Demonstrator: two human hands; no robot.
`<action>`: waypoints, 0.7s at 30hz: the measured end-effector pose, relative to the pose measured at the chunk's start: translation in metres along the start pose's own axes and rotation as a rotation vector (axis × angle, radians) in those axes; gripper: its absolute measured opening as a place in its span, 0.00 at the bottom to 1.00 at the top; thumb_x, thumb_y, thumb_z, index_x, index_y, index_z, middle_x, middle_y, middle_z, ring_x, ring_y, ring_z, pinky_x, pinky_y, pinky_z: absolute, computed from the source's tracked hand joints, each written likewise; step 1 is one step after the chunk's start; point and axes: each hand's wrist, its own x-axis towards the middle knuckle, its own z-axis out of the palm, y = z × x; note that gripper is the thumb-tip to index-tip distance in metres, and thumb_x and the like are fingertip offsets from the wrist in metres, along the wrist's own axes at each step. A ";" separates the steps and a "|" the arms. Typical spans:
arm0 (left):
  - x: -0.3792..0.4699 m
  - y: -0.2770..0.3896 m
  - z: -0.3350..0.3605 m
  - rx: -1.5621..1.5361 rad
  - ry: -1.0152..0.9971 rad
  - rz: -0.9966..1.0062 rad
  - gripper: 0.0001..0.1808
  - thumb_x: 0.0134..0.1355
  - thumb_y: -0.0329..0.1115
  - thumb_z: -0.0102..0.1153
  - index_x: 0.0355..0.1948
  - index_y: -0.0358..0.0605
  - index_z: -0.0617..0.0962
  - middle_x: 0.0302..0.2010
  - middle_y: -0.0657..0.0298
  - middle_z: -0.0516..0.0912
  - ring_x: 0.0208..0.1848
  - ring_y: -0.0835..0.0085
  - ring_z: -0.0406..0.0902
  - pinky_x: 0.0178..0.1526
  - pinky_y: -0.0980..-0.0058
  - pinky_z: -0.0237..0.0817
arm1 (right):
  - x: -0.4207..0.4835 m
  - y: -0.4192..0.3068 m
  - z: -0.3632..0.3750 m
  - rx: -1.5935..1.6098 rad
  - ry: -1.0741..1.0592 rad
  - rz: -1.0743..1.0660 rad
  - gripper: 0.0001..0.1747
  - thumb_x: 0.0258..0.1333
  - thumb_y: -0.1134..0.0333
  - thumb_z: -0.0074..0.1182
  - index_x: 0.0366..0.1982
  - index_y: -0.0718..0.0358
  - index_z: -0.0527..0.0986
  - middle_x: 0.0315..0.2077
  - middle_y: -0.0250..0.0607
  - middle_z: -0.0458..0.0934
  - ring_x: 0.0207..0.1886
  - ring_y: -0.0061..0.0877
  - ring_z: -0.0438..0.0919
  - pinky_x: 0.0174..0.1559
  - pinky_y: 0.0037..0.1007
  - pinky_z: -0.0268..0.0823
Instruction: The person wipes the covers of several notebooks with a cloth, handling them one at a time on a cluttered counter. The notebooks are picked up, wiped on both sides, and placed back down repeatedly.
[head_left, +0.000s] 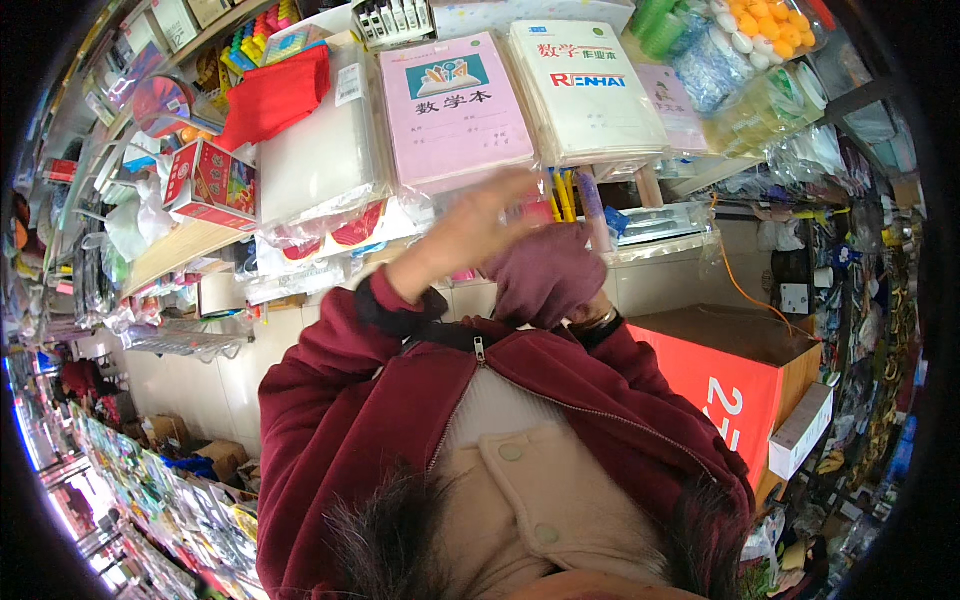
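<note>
My left hand (484, 221), blurred, reaches over the left upper side of a bunched maroon cloth (544, 274), with its fingers seemingly spread. Whether it touches the cloth is not clear. On the cloth's right side, my right hand (597, 309) holds it from below; most of that hand is hidden by the fabric, and a band shows at its wrist. Beyond my hands lie a stack of pink exercise books (457, 112) and a stack of white exercise books (589, 97), both in clear plastic. A red cloth (277, 97) rests on plastic-wrapped sheets (319, 161) at the left.
A red-and-white box (214, 184) stands on the shelf (180, 247) at left. Yellow pens (564, 196) lie under the books' near edge. To my right is a large red carton (697, 382). Packed shelves line both sides, with a bag of orange and white balls (765, 30) at upper right.
</note>
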 end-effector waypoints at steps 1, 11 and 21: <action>0.007 -0.006 -0.021 0.224 0.058 0.108 0.23 0.65 0.36 0.63 0.60 0.42 0.79 0.62 0.50 0.79 0.64 0.51 0.75 0.66 0.61 0.67 | 0.000 -0.012 -0.001 0.254 0.016 -0.016 0.28 0.66 0.61 0.59 0.64 0.60 0.68 0.57 0.42 0.76 0.61 0.30 0.75 0.62 0.33 0.68; 0.153 -0.100 -0.085 0.841 -0.516 0.061 0.38 0.67 0.46 0.62 0.76 0.65 0.63 0.77 0.57 0.60 0.76 0.46 0.59 0.73 0.48 0.57 | 0.024 -0.083 0.047 -0.591 0.532 -0.667 0.17 0.52 0.65 0.66 0.41 0.68 0.81 0.39 0.50 0.83 0.54 0.43 0.78 0.58 0.44 0.67; 0.141 -0.119 -0.071 0.794 -0.535 -0.154 0.66 0.37 0.58 0.83 0.78 0.78 0.58 0.83 0.62 0.44 0.82 0.42 0.40 0.67 0.19 0.48 | 0.145 -0.058 0.045 -1.928 0.562 -0.476 0.05 0.49 0.74 0.56 0.26 0.70 0.79 0.42 0.54 0.74 0.38 0.47 0.81 0.33 0.45 0.77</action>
